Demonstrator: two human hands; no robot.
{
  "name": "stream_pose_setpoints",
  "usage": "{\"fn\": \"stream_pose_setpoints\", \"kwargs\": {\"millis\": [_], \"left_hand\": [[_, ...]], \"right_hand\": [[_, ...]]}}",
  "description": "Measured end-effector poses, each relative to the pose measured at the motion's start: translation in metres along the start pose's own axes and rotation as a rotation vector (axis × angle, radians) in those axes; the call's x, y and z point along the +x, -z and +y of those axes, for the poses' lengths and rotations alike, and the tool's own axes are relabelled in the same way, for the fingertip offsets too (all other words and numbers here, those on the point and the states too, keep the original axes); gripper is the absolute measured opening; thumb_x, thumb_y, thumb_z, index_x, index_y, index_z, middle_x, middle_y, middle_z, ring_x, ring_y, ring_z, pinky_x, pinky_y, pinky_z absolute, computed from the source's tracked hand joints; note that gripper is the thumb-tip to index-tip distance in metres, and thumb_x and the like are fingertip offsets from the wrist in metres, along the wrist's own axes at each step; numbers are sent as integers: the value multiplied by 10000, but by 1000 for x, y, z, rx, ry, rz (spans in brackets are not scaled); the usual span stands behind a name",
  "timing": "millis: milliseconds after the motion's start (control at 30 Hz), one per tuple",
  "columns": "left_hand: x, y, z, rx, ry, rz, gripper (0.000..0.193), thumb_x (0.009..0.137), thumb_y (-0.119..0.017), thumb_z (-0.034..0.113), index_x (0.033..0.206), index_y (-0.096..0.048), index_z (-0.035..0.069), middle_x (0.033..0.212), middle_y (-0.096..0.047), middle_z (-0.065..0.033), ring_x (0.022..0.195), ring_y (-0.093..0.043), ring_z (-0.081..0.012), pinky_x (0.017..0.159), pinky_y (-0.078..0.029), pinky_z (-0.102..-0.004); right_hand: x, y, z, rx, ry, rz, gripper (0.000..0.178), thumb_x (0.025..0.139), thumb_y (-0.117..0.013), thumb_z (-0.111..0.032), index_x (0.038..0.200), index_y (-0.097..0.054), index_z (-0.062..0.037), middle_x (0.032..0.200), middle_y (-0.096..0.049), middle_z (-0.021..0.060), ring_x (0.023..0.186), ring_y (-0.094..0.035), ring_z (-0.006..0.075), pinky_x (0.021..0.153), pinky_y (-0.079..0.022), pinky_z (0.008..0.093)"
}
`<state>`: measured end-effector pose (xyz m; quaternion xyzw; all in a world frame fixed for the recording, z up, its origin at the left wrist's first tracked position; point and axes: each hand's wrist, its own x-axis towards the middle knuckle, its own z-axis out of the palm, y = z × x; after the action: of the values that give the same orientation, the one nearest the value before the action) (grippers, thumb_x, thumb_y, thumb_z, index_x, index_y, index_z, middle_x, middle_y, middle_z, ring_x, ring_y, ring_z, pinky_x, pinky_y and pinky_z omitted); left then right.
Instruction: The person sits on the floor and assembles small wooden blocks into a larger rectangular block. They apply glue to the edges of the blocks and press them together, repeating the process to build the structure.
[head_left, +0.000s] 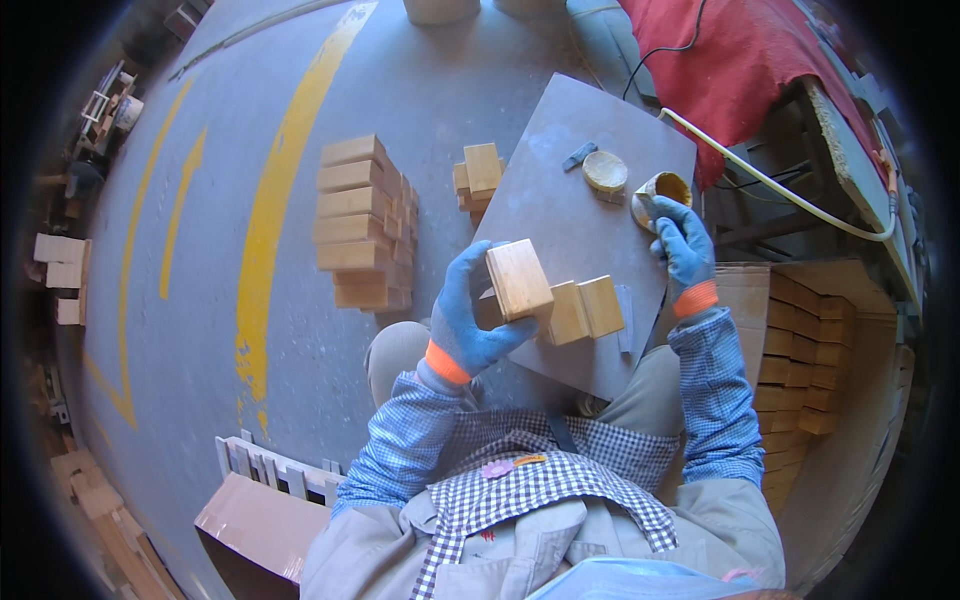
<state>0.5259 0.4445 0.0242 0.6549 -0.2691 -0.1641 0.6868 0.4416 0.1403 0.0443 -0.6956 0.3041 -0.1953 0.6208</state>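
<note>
My left hand (pixel 470 318), in a blue glove with an orange cuff, is closed around a pale wooden block (pixel 521 281), held tilted above the near part of the grey board. My right hand (pixel 684 248), gloved alike, pinches a thin grey tool (pixel 648 207) at the mouth of a tipped can (pixel 672 186) stained yellowish; the fingers partly hide the tool, so its exact kind is unclear. Beside the held block, two wooden blocks (pixel 601 306) rest on the board (pixel 580 215). A round lid-like piece (pixel 604 171) and a small grey-blue piece (pixel 578 156) lie farther off.
A tall stack of wooden blocks (pixel 362 220) stands on the floor at left, with a smaller pile (pixel 482 172) nearer the board. To my right, a cardboard box (pixel 868 440) holds several rows of blocks. A pale hose (pixel 790 185) curves past a table with red cloth (pixel 740 60).
</note>
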Motion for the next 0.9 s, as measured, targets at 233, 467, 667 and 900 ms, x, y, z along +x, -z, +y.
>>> {"fn": "stream_pose_setpoints", "kwargs": {"millis": [233,467,667,900], "left_hand": [[1,-3,7,-59,30,-2,910,685,-880,78,1446,-384,25,1343,-588,-152,1262,-578,-251,1074,-479,-385],[-1,-2,11,-77,91,-17,909,668,-843,40,1436,-358,19,1354,-554,-136,1282,-544,-235,1128,-417,-402],[-4,-1,9,-86,78,-31,916,664,-845,25,1439,-355,24,1356,-548,-127,1292,-537,-241,1137,-412,-407],[-10,4,13,128,-60,-60,963,665,-905,111,1458,-364,37,1355,-561,-157,1256,-572,-284,1055,-482,-390]], "right_hand": [[14,30,52,-3,-58,101,234,988,-600,-88,1210,-677,-90,907,-651,-18,645,-562,35,536,-444,179],[1,12,114,-205,-83,5,287,943,-660,-102,1226,-660,-51,995,-675,50,801,-646,144,692,-528,280],[-43,-1,47,-535,522,70,500,865,-748,-191,1320,-608,-37,1287,-632,165,1215,-582,337,1070,-440,428],[-94,-35,9,-625,505,-222,814,790,-833,-444,1417,-503,-42,1386,-555,206,1278,-532,382,1094,-431,471]]}}
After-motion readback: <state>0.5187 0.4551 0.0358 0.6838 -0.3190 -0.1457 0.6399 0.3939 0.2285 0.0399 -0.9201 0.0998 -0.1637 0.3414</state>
